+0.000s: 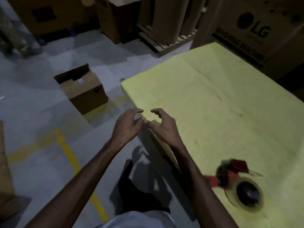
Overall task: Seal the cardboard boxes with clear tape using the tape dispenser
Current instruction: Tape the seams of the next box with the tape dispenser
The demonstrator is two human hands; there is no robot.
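Head view: we see both bare arms stretched forward, hands side by side at the near left edge of the worktop, which has a yellow cover. We mark the left hand as half open, fingers spread and curved like a claw, and we see nothing in it. It sits just off the worktop edge, over the grey floor. The right hand mirrors it with the same loose curl and also holds nothing, placed over the worktop edge. The two thumbs nearly meet, but we cannot tell if they touch.

The tape dispenser lies on the worktop at lower right, well apart from both hands. It is red and black and motion-blurred, so we cannot read the details. A dark round roll shape sits right against it.

We tag one small cardboard box on the floor left of the worktop, its top flaps open. A big box printed LG stands behind the worktop's far right corner. A wooden pallet with tall cardboard rolls stands at top centre, with more brown boxes to its left. A yellow painted line runs across the floor under the left arm. One bare foot shows below the hands.
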